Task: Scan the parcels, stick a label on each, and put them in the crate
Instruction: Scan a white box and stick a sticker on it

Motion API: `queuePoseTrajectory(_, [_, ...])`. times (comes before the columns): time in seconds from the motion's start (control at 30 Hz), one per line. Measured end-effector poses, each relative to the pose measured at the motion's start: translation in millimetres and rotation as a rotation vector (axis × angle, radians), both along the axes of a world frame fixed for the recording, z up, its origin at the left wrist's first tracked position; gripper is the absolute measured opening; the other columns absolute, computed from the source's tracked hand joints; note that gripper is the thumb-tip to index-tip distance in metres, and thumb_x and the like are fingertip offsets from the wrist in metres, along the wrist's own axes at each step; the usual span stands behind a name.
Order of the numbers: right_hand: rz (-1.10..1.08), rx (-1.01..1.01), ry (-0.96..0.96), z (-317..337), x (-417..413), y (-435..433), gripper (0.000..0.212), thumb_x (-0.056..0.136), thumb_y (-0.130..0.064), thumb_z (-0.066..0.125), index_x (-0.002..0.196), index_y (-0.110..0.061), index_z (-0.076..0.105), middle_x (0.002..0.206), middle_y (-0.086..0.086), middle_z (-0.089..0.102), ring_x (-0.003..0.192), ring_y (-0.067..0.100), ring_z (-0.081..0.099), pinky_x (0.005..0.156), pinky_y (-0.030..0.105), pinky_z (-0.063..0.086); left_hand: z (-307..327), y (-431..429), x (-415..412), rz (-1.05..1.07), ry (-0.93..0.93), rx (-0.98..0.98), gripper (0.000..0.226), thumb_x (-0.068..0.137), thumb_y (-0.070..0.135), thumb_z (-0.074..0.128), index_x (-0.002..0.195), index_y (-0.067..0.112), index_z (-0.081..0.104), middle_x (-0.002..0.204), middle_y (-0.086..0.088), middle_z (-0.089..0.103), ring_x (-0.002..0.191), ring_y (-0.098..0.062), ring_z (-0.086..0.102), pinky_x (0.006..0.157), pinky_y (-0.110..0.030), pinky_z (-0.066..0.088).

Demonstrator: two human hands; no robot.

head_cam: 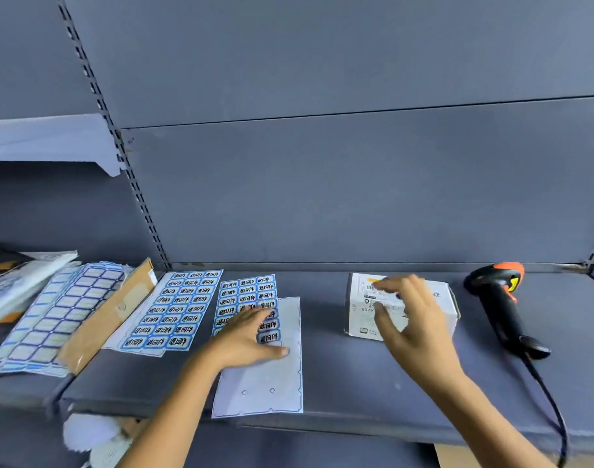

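A white parcel box (361, 314) with a printed shipping label lies on the grey shelf (339, 376) right of centre. My right hand (410, 319) hovers over it with fingers spread and slightly bent, holding nothing. My left hand (246, 336) lies flat on a partly used sheet of blue-bordered labels (246, 290), pressing it against the shelf. A fuller label sheet (174, 309) lies just to its left. A black and orange barcode scanner (501, 298) rests on the shelf to the right of the parcel. No crate is in view.
Blank label sheets (49, 319), a flat brown cardboard piece (110, 319) and stacked papers (22, 275) crowd the left end of the shelf. The scanner's cable (552, 400) trails over the front edge at right. The shelf's back panel rises right behind everything.
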State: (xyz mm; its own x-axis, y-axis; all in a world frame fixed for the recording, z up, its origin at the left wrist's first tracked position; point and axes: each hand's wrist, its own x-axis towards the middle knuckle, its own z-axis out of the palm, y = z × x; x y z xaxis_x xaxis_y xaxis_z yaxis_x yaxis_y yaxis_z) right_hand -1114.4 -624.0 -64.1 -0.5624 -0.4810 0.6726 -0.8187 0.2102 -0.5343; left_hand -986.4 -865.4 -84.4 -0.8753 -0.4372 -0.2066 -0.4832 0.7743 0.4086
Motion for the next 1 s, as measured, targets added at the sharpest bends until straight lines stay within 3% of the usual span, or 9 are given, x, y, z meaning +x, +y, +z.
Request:
queuePoseTrajectory(0.13, [0.276,0.221,-0.395,-22.8,31.5,-47.3,0.016,0.086,-0.008,0.056,0.093,-0.021,0.063,0.086,-0.014,0.062,0.081,-0.003,0.058,0.072,0.008,0.045,-16.7,-4.2,13.6,-0.017,0.051,0.064,0.105,0.068,0.077,0.055,0.151,0.027,0.015,0.158,0.01,0.003,0.145,-0.007,0.002,0.114,-0.023,0.006])
queuePoseTrajectory(0.2, [0.311,0.303,-0.614,-32.4,38.0,-67.1,0.018,0.089,-0.009,0.056,0.105,-0.014,0.061,0.092,-0.008,0.067,0.084,-0.002,0.063,0.077,0.012,0.049,-20.8,2.6,14.0,0.0,0.168,0.05,0.086,0.081,0.058,0.06,0.15,0.024,0.02,0.156,0.012,0.014,0.143,-0.005,0.012,0.111,-0.017,0.01])
queuePoseTrajectory(0.27, [0.276,0.335,-0.748,-33.0,40.3,-81.4,0.023,0.089,-0.016,0.057,0.111,-0.006,0.058,0.091,0.001,0.071,0.087,0.015,0.066,0.086,0.029,0.053,-22.9,13.7,11.7,0.043,0.299,0.049,0.068,0.088,0.047,0.059,0.146,0.023,0.032,0.149,0.014,0.031,0.137,-0.004,0.029,0.104,-0.012,0.022])
queuePoseTrajectory(0.37, [0.246,0.303,-0.864,-23.8,36.7,-94.1,0.033,0.087,-0.021,0.061,0.102,0.008,0.057,0.086,0.016,0.07,0.081,0.03,0.065,0.09,0.047,0.052,-21.7,34.2,4.2,0.087,0.414,0.042,0.038,0.093,0.04,0.051,0.13,0.03,0.052,0.122,0.011,0.062,0.111,-0.008,0.057,0.084,-0.016,0.042])
queuePoseTrajectory(0.47, [0.324,0.237,-1.039,-17.6,32.0,-97.3,0.008,0.087,-0.01,0.064,0.086,-0.002,0.066,0.08,0.009,0.065,0.076,0.02,0.063,0.077,0.03,0.056,-20.2,51.8,-7.0,0.095,0.516,0.123,0.03,0.092,0.019,0.049,0.115,0.031,0.063,0.079,0.002,0.067,0.071,-0.007,0.059,0.058,-0.011,0.038])
queuePoseTrajectory(0.63, [0.392,-0.027,-1.278,-27.4,22.2,-90.6,0.012,0.088,0.006,0.058,0.085,-0.006,0.058,0.075,0.008,0.064,0.075,0.021,0.06,0.073,0.028,0.052,-24.4,54.4,-9.4,0.172,0.671,0.359,0.042,0.078,0.016,0.072,0.116,0.031,0.063,0.109,0.02,0.065,0.103,0.005,0.06,0.088,-0.01,0.043])
queuePoseTrajectory(0.73, [0.501,-0.189,-1.412,-32.2,14.5,-84.2,0.015,0.092,0.008,0.051,0.083,-0.003,0.053,0.079,0.01,0.069,0.073,0.02,0.068,0.071,0.027,0.058,-26.9,49.7,-3.3,0.246,0.738,0.326,0.028,0.076,0.018,0.075,0.1,0.031,0.067,0.102,0.017,0.066,0.096,0.005,0.06,0.086,-0.017,0.047])
queuePoseTrajectory(0.87, [0.537,-0.101,-1.386,-32.8,14.1,-84.8,0.012,0.091,0.009,0.053,0.086,-0.002,0.051,0.076,0.01,0.069,0.066,0.016,0.069,0.066,0.024,0.057,-31.3,53.2,-5.2,0.283,0.746,0.339,0.018,0.075,0.015,0.075,0.089,0.027,0.07,0.09,0.013,0.069,0.087,-0.003,0.064,0.08,-0.025,0.051])
queuePoseTrajectory(1.0, [0.497,-0.106,-1.32,-35.2,15.0,-87.9,0.017,0.089,0.012,0.054,0.081,-0.002,0.05,0.075,0.007,0.069,0.067,0.014,0.069,0.066,0.022,0.057,-32.6,52.2,-6.7,0.311,0.761,0.347,0.017,0.074,0.014,0.076,0.084,0.027,0.07,0.085,0.016,0.07,0.085,-0.001,0.064,0.078,-0.018,0.049])
